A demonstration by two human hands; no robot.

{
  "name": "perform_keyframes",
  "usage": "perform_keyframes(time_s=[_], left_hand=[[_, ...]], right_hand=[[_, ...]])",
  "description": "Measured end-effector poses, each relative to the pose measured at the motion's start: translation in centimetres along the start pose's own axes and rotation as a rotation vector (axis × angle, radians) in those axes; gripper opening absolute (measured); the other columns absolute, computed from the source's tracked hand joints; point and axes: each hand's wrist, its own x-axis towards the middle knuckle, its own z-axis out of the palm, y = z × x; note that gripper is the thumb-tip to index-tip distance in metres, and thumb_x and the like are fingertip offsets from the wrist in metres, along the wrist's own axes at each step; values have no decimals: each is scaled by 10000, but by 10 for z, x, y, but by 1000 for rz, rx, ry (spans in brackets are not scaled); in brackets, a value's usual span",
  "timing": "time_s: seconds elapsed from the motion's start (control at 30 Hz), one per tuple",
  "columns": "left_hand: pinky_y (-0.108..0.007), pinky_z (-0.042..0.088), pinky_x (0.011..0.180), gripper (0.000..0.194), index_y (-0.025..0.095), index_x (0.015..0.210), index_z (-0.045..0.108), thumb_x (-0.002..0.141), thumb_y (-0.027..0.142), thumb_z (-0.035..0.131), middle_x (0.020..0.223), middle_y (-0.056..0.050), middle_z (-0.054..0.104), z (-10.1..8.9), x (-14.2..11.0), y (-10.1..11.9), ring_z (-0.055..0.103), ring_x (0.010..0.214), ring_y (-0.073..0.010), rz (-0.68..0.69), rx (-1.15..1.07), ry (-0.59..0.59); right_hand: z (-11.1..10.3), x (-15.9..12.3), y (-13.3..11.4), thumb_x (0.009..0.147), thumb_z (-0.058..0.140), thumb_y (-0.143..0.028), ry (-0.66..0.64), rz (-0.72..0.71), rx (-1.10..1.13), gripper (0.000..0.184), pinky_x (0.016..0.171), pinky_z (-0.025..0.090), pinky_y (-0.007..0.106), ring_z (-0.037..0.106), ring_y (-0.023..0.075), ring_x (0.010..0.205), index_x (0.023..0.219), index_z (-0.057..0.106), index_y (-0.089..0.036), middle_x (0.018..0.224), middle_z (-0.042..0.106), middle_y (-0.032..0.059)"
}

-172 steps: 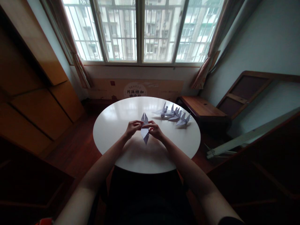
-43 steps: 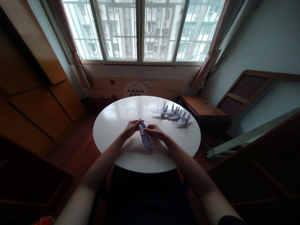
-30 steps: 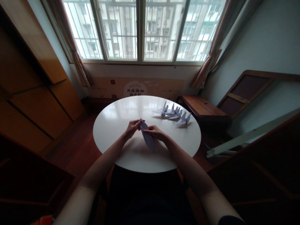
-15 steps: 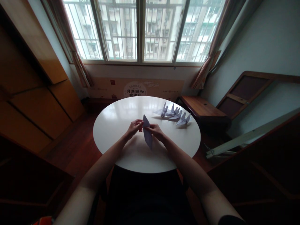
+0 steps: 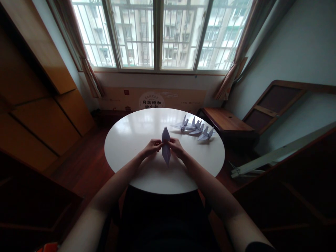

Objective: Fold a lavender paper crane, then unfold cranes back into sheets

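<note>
A folded sheet of pale paper (image 5: 166,153), long and diamond-shaped with pointed ends, is held over the middle of the white round table (image 5: 126,140). My left hand (image 5: 153,146) pinches its left edge near the middle. On the opposite edge, my right hand (image 5: 175,146) grips the paper between thumb and fingers. The upper tip points toward the window and the lower tip toward me. Several finished paper cranes (image 5: 195,126) stand in a group at the table's far right.
A low wooden bench (image 5: 227,119) stands beyond the table's right side, with a wooden frame (image 5: 274,101) leaning on the wall. Wooden cabinets (image 5: 42,126) line the left. A printed board (image 5: 115,99) sits below the window (image 5: 157,35).
The folded paper has turned from a slant to nearly straight, showing its face more squarely. My left hand has shifted slightly down along its edge; the cranes have not moved.
</note>
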Motion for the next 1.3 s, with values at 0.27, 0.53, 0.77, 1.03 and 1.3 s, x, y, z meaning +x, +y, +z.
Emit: perform_keyframes(time_s=[0.27, 0.53, 0.77, 1.03, 1.3], left_hand=[[-217, 219, 431, 454, 138, 557, 535, 692, 525, 729, 459, 47, 416, 2, -2, 5, 354, 419, -56, -25, -34, 51], [-211, 258, 466, 405, 119, 595, 571, 698, 476, 732, 496, 30, 465, -2, -2, 6, 392, 457, -63, -65, -131, 28], [-216, 295, 480, 417, 107, 662, 632, 676, 509, 743, 538, 5, 505, -2, -2, 1, 446, 477, -82, -150, -210, -7], [-207, 309, 493, 412, 91, 720, 663, 668, 487, 762, 581, 0, 539, -2, -2, 1, 449, 485, -73, -183, -240, -27], [-213, 366, 535, 399, 88, 807, 705, 618, 420, 819, 673, -37, 621, -1, -4, -1, 536, 561, -101, -198, -340, -61]], right_hand=[[0, 3, 4, 582, 761, -577, 57, 16, -19, 480, 584, 382, 269, 508, 128, 588, 725, 661, -130, 644, 601, 15], [-8, 6, 3, 639, 695, -615, 93, 2, -67, 486, 509, 287, 240, 367, 74, 486, 582, 577, -147, 506, 458, -38], [-6, 7, 5, 681, 631, -570, 179, -86, -229, 455, 509, 289, 245, 375, 88, 496, 502, 535, -163, 485, 448, -26], [-2, 2, -5, 714, 566, -531, 200, -164, -366, 453, 478, 215, 254, 301, 84, 470, 446, 421, -197, 452, 361, -35], [0, 2, -2, 725, 561, -581, 160, -189, -381, 488, 488, 206, 254, 283, 85, 493, 469, 394, -201, 481, 330, -42]])
